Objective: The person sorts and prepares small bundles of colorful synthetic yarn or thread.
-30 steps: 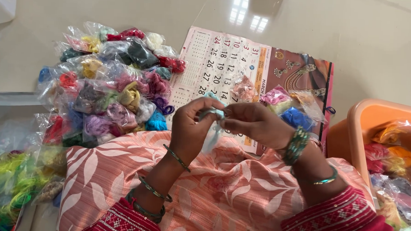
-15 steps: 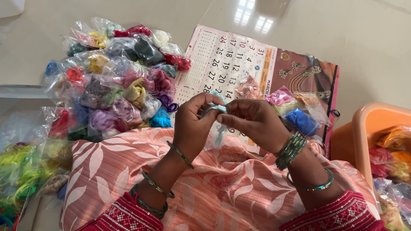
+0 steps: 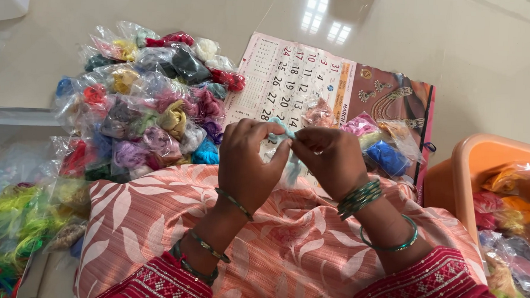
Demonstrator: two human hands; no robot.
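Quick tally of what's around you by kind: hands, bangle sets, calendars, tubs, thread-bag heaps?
Hands: 2, left hand and right hand, both pinching a pale blue thread piece
Thread piece: 1
Wall calendar: 1
Orange tub: 1
Large heap of bagged coloured thread: 1; the bags are too many and overlapped to count
Total: 6

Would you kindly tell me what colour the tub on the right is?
The tub is orange, seen best in the head view.
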